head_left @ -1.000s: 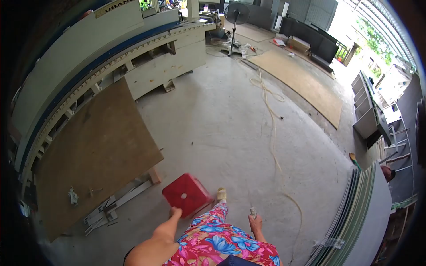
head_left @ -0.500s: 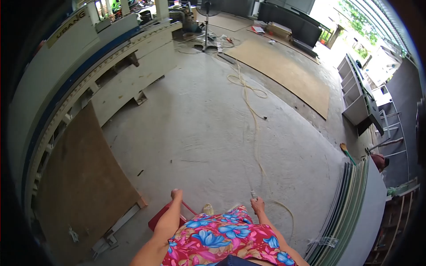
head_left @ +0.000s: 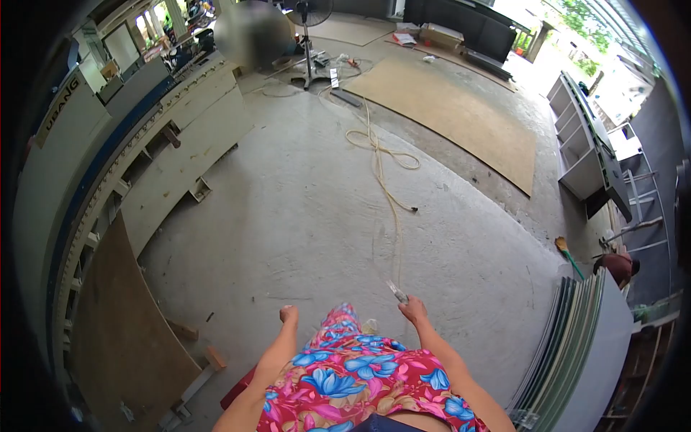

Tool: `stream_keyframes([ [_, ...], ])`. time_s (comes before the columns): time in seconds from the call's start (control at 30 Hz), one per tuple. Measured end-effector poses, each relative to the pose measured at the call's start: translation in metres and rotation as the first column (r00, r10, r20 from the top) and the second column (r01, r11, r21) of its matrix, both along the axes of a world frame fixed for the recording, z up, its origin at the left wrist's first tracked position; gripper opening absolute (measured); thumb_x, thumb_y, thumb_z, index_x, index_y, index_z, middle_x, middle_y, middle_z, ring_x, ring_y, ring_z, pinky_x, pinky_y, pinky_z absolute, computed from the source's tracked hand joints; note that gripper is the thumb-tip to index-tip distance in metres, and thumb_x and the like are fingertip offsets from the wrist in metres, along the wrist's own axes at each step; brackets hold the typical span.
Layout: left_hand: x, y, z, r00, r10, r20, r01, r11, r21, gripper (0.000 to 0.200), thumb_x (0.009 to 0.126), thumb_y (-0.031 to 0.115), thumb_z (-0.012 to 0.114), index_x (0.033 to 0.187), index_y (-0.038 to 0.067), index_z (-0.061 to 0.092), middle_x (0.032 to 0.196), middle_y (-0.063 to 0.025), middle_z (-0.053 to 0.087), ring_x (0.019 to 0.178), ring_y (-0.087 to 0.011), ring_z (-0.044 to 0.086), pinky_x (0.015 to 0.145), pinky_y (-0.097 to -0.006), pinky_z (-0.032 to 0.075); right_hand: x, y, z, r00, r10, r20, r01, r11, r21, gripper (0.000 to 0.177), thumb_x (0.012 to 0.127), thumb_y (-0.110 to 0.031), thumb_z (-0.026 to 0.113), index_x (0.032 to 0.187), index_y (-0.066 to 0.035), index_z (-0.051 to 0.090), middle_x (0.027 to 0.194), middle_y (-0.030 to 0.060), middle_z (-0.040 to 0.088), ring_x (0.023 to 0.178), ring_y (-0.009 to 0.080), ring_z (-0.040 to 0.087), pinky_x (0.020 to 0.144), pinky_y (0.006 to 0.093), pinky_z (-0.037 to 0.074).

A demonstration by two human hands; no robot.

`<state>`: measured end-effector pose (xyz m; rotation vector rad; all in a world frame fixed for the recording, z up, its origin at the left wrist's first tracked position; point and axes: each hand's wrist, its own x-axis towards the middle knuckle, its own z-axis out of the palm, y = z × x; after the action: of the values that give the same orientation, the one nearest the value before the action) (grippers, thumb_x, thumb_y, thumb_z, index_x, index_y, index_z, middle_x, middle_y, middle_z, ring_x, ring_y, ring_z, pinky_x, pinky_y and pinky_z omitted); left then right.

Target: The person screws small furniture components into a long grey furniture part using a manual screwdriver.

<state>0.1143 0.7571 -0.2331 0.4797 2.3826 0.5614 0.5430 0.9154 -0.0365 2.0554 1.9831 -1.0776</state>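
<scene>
My right hand [head_left: 413,309] is closed around the lower end of a small whitish tool [head_left: 395,291], which points up and to the left above the floor; its exact kind is too small to tell. A pale hose [head_left: 397,237] runs along the floor just beyond it. On the left, my left hand [head_left: 288,315] is held low over the concrete floor with its fingers curled; what it holds, if anything, cannot be made out. Flower-patterned cloth [head_left: 367,367] covers my lap and legs between the two arms. Part of a red object [head_left: 237,387] shows beside my left forearm.
A long machine [head_left: 180,137] and a brown board [head_left: 122,331] line the left. Stacked panels [head_left: 568,345] stand at right, near a crouching person [head_left: 617,268] and a broom [head_left: 568,255]. Further off are a fan [head_left: 308,50], a flat board [head_left: 446,119] and a shelf unit [head_left: 576,140].
The view has shifted, with more of the left machine showing. The tool in my right hand now tilts further left and shows more. The red object by my left arm is more covered.
</scene>
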Motion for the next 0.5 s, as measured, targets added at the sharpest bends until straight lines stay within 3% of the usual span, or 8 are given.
stream_keyframes([
  [0.1,0.014,0.016,0.023,0.956,0.283,0.073,-0.282,0.959,-0.012,0.024,0.083,0.016,0.059,0.1,0.0,0.065,0.081,-0.0131,0.068,0.062,-0.0251,0.065,0.059,-0.0359,0.051,-0.008,0.058,-0.008,0.997,0.029,-0.071,-0.027,0.999,0.027,0.045,0.075,-0.033,0.062,0.111,-0.006,0.06,0.104,0.0223,0.065,0.1,0.0394,0.061,0.086,0.048,0.048],
  [0.13,0.015,0.027,0.022,0.925,0.371,0.077,-0.37,0.929,-0.024,0.026,0.084,0.017,0.059,0.102,0.0,0.065,0.082,-0.0145,0.068,0.062,-0.0257,0.065,0.06,-0.0356,0.051,-0.008,0.08,-0.015,0.996,0.038,-0.082,-0.033,0.998,0.06,0.042,0.075,-0.034,0.062,0.105,-0.005,0.061,0.095,0.0208,0.066,0.092,0.0379,0.063,0.082,0.047,0.05],
  [0.17,0.017,0.038,0.021,0.925,0.377,0.046,-0.375,0.926,-0.043,0.027,0.083,0.018,0.058,0.1,0.0,0.067,0.089,-0.0168,0.068,0.073,-0.0295,0.065,0.068,-0.0378,0.051,-0.006,0.096,-0.023,0.995,0.044,-0.093,-0.035,0.996,0.088,0.039,0.075,-0.034,0.062,0.1,-0.004,0.061,0.087,0.0192,0.067,0.084,0.0364,0.065,0.077,0.046,0.051],
  [0.2,0.016,0.045,0.023,0.915,0.402,0.029,-0.398,0.914,-0.08,0.027,0.083,0.019,0.058,0.099,0.0,0.067,0.088,-0.0168,0.068,0.073,-0.0292,0.065,0.067,-0.0377,0.051,-0.008,0.11,-0.026,0.993,0.043,-0.106,-0.032,0.993,0.11,0.037,0.075,-0.035,0.062,0.095,-0.003,0.062,0.079,0.0177,0.068,0.077,0.035,0.067,0.073,0.045,0.053],
  [0.3,0.008,0.093,0.028,0.889,0.457,-0.003,-0.452,0.878,-0.156,0.027,0.084,0.021,0.058,0.097,-0.001,0.067,0.086,-0.0169,0.068,0.071,-0.0283,0.064,0.066,-0.0377,0.05,-0.003,0.171,-0.031,0.963,-0.127,-0.236,0.118,0.992,-0.054,0.034,0.078,-0.033,0.062,0.094,-0.002,0.061,0.07,0.0147,0.066,0.062,0.0293,0.067,0.061,0.0419,0.053],
  [0.33,0.003,0.123,0.031,0.889,0.457,-0.02,-0.454,0.877,-0.156,0.027,0.084,0.021,0.057,0.096,-0.002,0.067,0.085,-0.017,0.068,0.07,-0.028,0.064,0.066,-0.0377,0.05,0.001,0.196,-0.031,0.961,-0.12,-0.251,0.116,0.993,-0.027,0.033,0.081,-0.031,0.062,0.093,-0.001,0.06,0.07,0.0148,0.066,0.054,0.0263,0.064,0.052,0.0405,0.052],
  [0.43,-0.006,0.281,0.029,0.922,0.386,-0.012,-0.386,0.921,-0.048,0.028,0.085,0.023,0.057,0.093,-0.003,0.067,0.083,-0.017,0.068,0.068,-0.0271,0.064,0.065,-0.0376,0.049,0.008,0.291,-0.033,0.992,-0.058,-0.11,0.076,0.982,0.17,0.036,0.08,-0.032,0.064,0.095,0.0,0.061,0.075,0.0185,0.067,0.064,0.0315,0.067,0.06,0.0431,0.053],
  [0.5,0.002,0.425,0.048,0.949,0.316,0.014,-0.315,0.943,0.104,0.029,0.085,0.024,0.057,0.091,-0.003,0.067,0.082,-0.0171,0.068,0.067,-0.0265,0.063,0.064,-0.0376,0.049,0.009,0.364,-0.024,0.99,-0.003,-0.141,0.058,0.919,0.39,0.039,0.08,-0.033,0.066,0.096,0.002,0.062,0.082,0.0236,0.066,0.078,0.0385,0.066,0.069,0.0465,0.051],
])
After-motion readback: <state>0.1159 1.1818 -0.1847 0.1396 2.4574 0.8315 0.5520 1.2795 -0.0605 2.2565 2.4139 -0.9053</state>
